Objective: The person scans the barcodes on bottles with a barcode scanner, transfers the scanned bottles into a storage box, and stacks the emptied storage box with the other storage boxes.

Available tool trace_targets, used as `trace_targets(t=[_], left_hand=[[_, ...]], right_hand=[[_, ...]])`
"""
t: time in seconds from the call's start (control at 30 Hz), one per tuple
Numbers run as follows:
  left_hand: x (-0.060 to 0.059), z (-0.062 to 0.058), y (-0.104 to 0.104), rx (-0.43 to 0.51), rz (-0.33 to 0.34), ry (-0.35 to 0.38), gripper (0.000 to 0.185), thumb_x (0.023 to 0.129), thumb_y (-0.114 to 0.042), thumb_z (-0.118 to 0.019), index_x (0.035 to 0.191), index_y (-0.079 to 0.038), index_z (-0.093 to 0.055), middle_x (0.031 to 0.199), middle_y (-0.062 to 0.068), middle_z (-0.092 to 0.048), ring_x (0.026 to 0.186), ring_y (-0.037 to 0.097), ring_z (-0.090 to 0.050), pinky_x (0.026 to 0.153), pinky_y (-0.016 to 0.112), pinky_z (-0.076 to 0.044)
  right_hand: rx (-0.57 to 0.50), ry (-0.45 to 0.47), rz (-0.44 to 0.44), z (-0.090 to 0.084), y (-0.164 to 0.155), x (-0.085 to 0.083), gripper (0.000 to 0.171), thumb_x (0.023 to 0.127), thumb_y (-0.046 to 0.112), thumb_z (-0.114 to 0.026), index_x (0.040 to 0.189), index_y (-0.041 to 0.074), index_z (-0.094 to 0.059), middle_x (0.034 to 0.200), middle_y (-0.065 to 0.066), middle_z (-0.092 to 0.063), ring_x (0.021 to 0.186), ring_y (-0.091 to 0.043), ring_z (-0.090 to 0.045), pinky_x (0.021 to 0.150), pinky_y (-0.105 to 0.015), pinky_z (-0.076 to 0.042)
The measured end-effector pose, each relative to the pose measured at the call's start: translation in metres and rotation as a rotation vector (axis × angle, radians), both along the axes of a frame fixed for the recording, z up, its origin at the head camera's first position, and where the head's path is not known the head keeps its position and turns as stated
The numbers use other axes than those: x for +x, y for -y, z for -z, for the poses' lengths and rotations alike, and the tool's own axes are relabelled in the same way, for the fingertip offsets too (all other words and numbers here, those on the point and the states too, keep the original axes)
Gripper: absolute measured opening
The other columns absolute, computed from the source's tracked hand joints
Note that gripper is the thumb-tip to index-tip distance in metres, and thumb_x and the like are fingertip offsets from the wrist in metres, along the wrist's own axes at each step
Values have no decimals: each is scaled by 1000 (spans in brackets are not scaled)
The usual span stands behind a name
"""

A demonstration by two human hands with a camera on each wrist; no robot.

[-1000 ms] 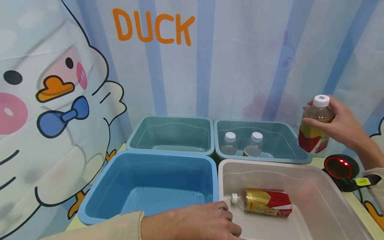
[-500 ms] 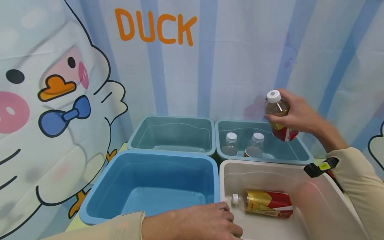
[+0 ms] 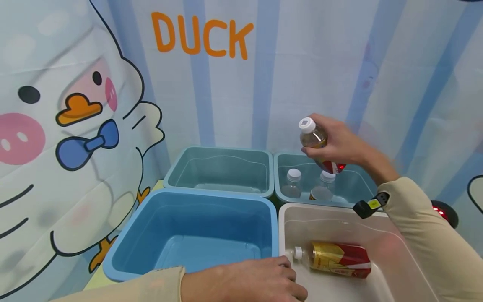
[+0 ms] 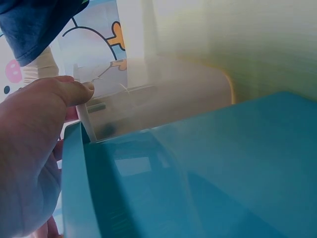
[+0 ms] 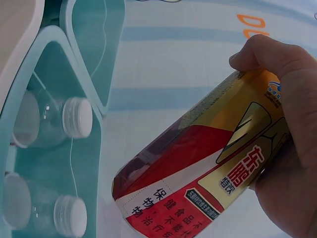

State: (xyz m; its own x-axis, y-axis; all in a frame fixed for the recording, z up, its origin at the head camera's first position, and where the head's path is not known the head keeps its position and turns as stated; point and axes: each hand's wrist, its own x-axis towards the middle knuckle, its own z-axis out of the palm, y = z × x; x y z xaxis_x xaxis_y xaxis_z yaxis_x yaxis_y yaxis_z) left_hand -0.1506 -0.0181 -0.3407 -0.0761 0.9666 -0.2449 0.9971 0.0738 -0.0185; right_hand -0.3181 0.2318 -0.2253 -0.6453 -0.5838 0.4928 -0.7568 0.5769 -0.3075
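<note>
Right hand (image 3: pixel 341 144) grips a tilted tea bottle (image 3: pixel 318 144) right above the teal bin (image 3: pixel 371 184), two clear bottles (image 3: pixel 292 182) just below it. Left hand (image 3: pixel 256 281) lies relaxed, fingers on the white bin's rim (image 3: pixel 281 218).

Four tubs are sitting two by two: two bottles (image 3: pixel 293 181) are standing in the back right tub (image 3: pixel 362 188), another bottle (image 3: pixel 333 258) is lying in the front right tub (image 3: pixel 377 222).

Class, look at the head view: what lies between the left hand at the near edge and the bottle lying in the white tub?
Only bare white tub floor, in the head view. The left hand rests by the tub's near-left corner; the lying bottle points its cap toward it, apart.
</note>
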Motion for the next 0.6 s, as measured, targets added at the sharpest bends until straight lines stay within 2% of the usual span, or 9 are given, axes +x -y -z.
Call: trace_targets(t=[0.2,0.4,0.6], left_hand=[[0,1,-1,10,2,-10,45,102,-53,-59,143,-34,-63,136,-21,-62,110,-7,-56,106,13,-32],[0,1,-1,11,1,-23,46,101,-54,-61,143,-34,-63,135,-21,-62,111,-8,-56,105,12,-33],[-2,1,-1,13,16,-39,43,103,-52,-59,142,-34,-64,135,-21,-62,111,-9,-55,106,13,-33]], right_hand=[[61,-47,-69,5,21,-10,54,84,13,-84,130,11,-58,113,-6,-65,100,-26,-64,83,-50,-58],[120,-51,-144,9,47,-17,51,86,13,-82,130,7,-57,115,-8,-62,101,-25,-60,83,-48,-55],[200,-66,-184,11,79,-23,50,85,14,-81,129,7,-58,110,-9,-60,93,-24,-57,75,-42,-52]])
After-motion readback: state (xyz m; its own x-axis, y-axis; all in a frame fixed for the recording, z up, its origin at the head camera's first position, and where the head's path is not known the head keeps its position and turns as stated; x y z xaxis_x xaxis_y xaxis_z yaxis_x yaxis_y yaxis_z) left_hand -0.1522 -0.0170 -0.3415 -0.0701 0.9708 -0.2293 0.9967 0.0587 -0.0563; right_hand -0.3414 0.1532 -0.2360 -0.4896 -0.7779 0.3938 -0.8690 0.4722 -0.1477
